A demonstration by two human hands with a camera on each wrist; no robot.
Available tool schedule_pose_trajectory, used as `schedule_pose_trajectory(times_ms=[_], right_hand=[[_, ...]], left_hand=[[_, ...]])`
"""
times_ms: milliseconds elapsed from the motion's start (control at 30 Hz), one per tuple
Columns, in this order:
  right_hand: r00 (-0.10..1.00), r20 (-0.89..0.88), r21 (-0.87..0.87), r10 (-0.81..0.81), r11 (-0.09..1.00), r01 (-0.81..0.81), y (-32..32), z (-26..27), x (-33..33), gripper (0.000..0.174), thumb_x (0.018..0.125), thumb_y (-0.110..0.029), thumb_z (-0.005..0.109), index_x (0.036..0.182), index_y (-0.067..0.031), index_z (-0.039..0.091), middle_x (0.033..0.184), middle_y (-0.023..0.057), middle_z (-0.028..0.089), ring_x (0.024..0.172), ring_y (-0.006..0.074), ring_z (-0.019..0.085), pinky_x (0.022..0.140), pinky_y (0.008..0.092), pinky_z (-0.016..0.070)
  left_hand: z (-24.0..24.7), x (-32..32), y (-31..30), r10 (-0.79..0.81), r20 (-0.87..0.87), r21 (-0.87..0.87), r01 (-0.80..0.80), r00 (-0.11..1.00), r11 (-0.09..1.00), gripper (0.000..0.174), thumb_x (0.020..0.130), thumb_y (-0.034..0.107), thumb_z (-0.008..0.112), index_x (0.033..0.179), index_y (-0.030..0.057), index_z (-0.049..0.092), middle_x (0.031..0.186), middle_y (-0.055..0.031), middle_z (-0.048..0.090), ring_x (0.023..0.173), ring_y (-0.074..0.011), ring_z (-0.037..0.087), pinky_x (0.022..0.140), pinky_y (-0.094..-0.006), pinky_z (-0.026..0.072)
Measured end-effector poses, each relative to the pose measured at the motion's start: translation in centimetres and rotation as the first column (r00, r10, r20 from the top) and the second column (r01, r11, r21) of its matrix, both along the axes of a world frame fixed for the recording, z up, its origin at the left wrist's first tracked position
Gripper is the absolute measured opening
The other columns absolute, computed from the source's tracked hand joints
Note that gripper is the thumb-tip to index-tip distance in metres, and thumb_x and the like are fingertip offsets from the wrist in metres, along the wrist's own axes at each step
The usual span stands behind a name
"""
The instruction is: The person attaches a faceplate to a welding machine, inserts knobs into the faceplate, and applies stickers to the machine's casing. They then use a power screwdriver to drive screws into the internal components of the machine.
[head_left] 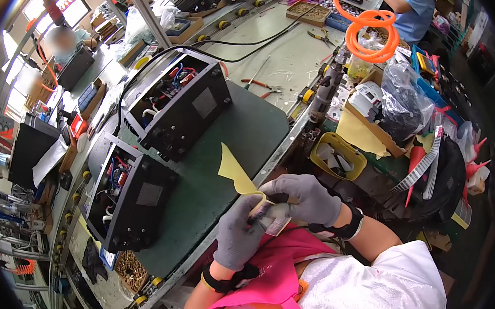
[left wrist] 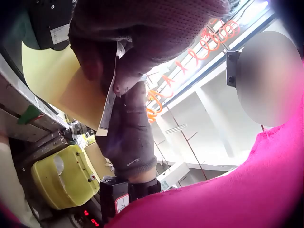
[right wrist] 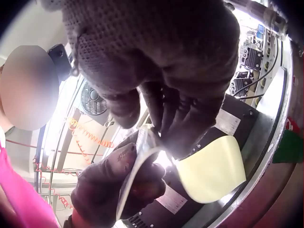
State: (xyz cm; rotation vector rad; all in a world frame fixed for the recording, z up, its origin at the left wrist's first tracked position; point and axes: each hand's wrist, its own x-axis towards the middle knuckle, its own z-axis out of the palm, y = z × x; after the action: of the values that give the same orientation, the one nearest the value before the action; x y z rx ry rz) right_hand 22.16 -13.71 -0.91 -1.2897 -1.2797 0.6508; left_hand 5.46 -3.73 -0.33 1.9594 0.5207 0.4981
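A sheet of labels (head_left: pixel 237 174) with yellow backing curls between my two gloved hands, in front of the pink apron. My left hand (head_left: pixel 237 236) grips its near end from the left, thumb on top. From the right, my right hand (head_left: pixel 314 198) pinches the same end, the fingertips of both hands close together. A whitish printed face (head_left: pixel 277 226) shows below the fingers. The yellow side (left wrist: pixel 61 85) hangs free in the left wrist view. In the right wrist view the sheet (right wrist: pixel 213 171) bends away beneath my right fingers, which partly hide the held edge.
Two black metal-cased units (head_left: pixel 184 105) (head_left: pixel 132 197) with exposed wiring stand on the green work surface (head_left: pixel 205 204). At right are a yellow bin (head_left: pixel 318 155) and a cluttered bench with plastic bags. Pliers (head_left: pixel 259 85) lie farther back. An orange coiled hose (head_left: pixel 375 39) hangs overhead. Other people work beyond.
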Motion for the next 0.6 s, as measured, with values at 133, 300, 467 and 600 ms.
schedule_pose_trajectory(times_ms=[133, 300, 467, 600], right_hand=[[0.977, -0.21, -0.073, -0.018, 0.997, 0.003, -0.6, -1.1, 0.2, 0.026, 0.082, -0.007, 0.068, 0.106, 0.0032, 0.065, 0.091, 0.0115, 0.069, 0.087, 0.0188, 0.067, 0.08, 0.029, 0.0526], [0.963, -0.18, -0.005, -0.2, 0.979, 0.203, -0.9, -2.1, 1.4, 0.018, 0.087, -0.008, 0.064, 0.101, 0.0021, 0.066, 0.079, 0.0072, 0.068, 0.064, 0.0127, 0.062, 0.061, 0.0245, 0.0505], [0.719, -0.575, -0.092, -0.391, 0.904, 0.418, -4.7, -2.0, 5.6, 0.03, 0.088, -0.006, 0.057, 0.118, 0.0005, 0.056, 0.095, 0.0116, 0.066, 0.077, 0.0149, 0.063, 0.066, 0.0268, 0.0507], [0.535, 0.445, 0.115, -0.718, 0.638, 0.761, -6.5, -2.2, 7.3, 0.054, 0.078, 0.0, 0.055, 0.131, -0.0002, 0.045, 0.123, 0.0212, 0.056, 0.112, 0.0331, 0.057, 0.098, 0.0363, 0.0442]], left_hand=[[0.4, 0.6, -0.4, -0.028, -0.036, 0.013, 0.029, 0.999, 0.999, 0.032, 0.08, 0.003, 0.07, 0.109, -0.0034, 0.058, 0.093, -0.0085, 0.066, 0.087, -0.0122, 0.063, 0.079, -0.0273, 0.0507], [-1.0, 0.8, 0.1, -0.094, 0.058, -0.127, 0.101, 0.994, 0.987, 0.046, 0.079, 0.0, 0.069, 0.122, -0.0003, 0.049, 0.101, -0.01, 0.064, 0.092, -0.0143, 0.061, 0.082, -0.0289, 0.0497], [0.1, -0.9, 2.2, 0.068, 0.162, -0.485, 0.019, 0.984, 0.874, 0.068, 0.078, -0.005, 0.064, 0.138, 0.0043, 0.033, 0.11, -0.0143, 0.061, 0.096, -0.0176, 0.06, 0.081, -0.0304, 0.0495], [0.8, -2.2, 3.6, 0.145, 0.218, -0.449, -0.032, 0.965, 0.893, 0.05, 0.079, -0.005, 0.062, 0.127, -0.0002, 0.049, 0.114, -0.0109, 0.06, 0.102, -0.0176, 0.058, 0.088, -0.0301, 0.0482]])
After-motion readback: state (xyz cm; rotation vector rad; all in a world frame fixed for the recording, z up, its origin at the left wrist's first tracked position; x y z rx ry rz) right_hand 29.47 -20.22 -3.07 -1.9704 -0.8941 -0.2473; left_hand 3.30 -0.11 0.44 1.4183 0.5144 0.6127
